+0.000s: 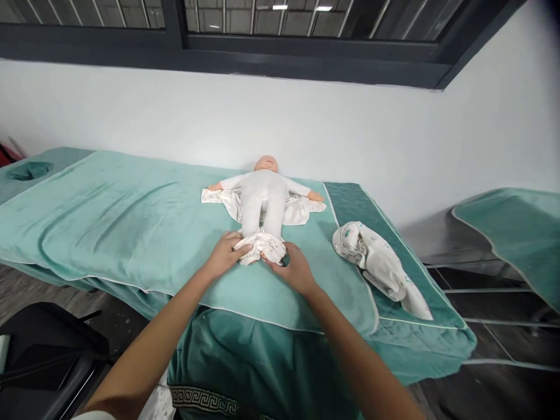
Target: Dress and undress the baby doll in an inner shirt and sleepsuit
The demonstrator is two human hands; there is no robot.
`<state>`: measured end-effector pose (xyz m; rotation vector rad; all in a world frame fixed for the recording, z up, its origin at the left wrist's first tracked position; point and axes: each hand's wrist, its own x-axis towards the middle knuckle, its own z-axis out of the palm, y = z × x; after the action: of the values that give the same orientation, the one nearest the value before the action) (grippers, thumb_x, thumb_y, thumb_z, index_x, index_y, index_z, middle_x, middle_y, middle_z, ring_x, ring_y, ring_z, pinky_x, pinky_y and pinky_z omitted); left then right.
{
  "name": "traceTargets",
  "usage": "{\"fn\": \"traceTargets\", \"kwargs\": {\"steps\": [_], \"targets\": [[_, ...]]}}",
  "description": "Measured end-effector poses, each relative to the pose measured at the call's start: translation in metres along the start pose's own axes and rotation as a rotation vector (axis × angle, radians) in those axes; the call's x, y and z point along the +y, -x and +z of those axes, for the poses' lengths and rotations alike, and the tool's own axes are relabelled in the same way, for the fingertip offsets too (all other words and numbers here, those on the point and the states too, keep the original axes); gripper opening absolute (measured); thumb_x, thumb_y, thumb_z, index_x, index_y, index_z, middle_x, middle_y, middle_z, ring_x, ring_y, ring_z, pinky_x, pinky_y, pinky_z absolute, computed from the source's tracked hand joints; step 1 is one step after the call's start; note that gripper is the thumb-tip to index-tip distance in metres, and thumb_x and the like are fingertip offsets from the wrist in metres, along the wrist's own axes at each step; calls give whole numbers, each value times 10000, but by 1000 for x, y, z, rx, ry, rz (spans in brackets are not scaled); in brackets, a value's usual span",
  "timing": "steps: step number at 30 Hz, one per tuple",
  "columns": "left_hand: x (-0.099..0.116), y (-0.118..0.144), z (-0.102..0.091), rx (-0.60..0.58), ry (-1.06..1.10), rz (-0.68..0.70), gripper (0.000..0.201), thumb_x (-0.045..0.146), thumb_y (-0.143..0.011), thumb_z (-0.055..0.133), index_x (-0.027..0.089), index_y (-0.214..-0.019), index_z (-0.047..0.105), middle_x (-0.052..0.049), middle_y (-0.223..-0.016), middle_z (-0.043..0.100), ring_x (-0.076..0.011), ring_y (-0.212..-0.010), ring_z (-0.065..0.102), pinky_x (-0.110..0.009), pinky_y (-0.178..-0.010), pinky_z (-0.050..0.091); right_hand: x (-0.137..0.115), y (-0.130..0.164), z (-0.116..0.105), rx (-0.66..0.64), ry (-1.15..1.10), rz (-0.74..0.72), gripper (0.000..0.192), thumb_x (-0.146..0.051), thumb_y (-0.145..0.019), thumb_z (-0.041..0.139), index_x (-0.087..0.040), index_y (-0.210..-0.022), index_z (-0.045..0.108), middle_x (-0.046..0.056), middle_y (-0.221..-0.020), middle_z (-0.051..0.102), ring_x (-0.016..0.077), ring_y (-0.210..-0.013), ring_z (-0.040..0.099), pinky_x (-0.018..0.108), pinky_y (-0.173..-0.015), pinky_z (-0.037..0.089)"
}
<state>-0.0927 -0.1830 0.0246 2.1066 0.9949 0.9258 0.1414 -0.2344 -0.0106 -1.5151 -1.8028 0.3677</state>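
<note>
A baby doll lies on its back, head toward the wall, arms spread out. Its body and limbs are white cloth; the head and hands are skin-toned. Under its arms and back is a spread-out white patterned baby top. White patterned baby pants are bunched around the doll's lower legs, hiding most of the feet. My left hand grips the pants' left side, thumb on top. On the other side, my right hand pinches their edge, with thumb and fingers curved around the cloth.
The doll lies on a light green cover over a massage bed. To the right is a rolled white patterned cloth. A black chair stands at the lower left. Behind the bed is a white wall; another green-covered surface is at far right.
</note>
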Motion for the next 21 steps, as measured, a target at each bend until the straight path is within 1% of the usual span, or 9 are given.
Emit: {"fn": "traceTargets", "kwargs": {"steps": [2, 4, 8, 10, 12, 14, 17, 19, 21], "targets": [[9, 3, -5, -23, -8, 12, 329, 493, -883, 618, 200, -734, 625, -42, -849, 651, -233, -886, 561, -362, -868, 388, -3, 3, -2, -14, 15, 31, 431, -562, -807, 678, -201, -1029, 595, 77, -1001, 698, 291, -1015, 619, 402, -889, 469], [17, 7, -10, -65, -2, -8, 319, 496, -865, 638, 202, -741, 630, -36, -832, 658, -233, -866, 560, -346, -819, 397, -8, 5, -7, -55, 52, 72, 420, -560, -804, 676, -204, -1007, 583, 64, -963, 695, 282, -974, 625, 373, -836, 463], [32, 17, -19, -130, 38, -115, 381, 513, -883, 587, 199, -667, 590, -5, -709, 580, -186, -716, 501, -299, -657, 352, -26, 7, -25, -201, 180, 132, 319, -446, -799, 684, -211, -966, 549, 58, -876, 684, 257, -850, 625, 303, -679, 395], [38, 22, -23, -181, 79, -184, 410, 532, -873, 585, 197, -639, 552, 13, -648, 521, -162, -656, 454, -282, -599, 309, -37, 7, -38, -278, 228, 123, 233, -347, -786, 664, -218, -933, 537, 47, -825, 671, 238, -778, 610, 288, -631, 342], [45, 25, -29, -249, 140, -234, 420, 549, -869, 579, 193, -649, 546, 20, -636, 500, -150, -637, 432, -273, -574, 287, -46, 6, -53, -360, 216, 102, 175, -259, -755, 629, -225, -892, 524, 22, -771, 651, 213, -701, 579, 283, -601, 307], [55, 26, -37, -299, 215, -244, 409, 553, -877, 565, 187, -696, 569, 14, -671, 522, -150, -656, 447, -267, -580, 300, -57, 3, -70, -445, 134, 79, 168, -195, -711, 593, -231, -860, 523, -3, -737, 636, 195, -658, 552, 276, -585, 308], [75, 21, -51, -315, 294, -203, 398, 551, -890, 555, 181, -743, 558, 8, -705, 521, -143, -673, 460, -255, -591, 322, -77, -7, -100, -610, -89, 17, 211, -163, -678, 595, -228, -877, 577, -4, -825, 674, 204, -743, 589, 272, -634, 403], [92, 15, -63, -312, 284, -156, 394, 546, -888, 567, 184, -738, 519, 17, -695, 485, -130, -659, 445, -243, -578, 316, -96, -17, -123, -781, -231, -14, 227, -195, -688, 667, -223, -909, 626, 14, -925, 700, 230, -868, 626, 292, -722, 474], [111, 5, -76, -308, 240, -106, 393, 543, -874, 593, 186, -740, 499, 24, -696, 467, -122, -649, 439, -234, -565, 318, -118, -31, -146, -954, -307, -14, 257, -251, -676, 760, -215, -910, 663, 22, -933, 705, 247, -943, 639, 316, -782, 509]]}}
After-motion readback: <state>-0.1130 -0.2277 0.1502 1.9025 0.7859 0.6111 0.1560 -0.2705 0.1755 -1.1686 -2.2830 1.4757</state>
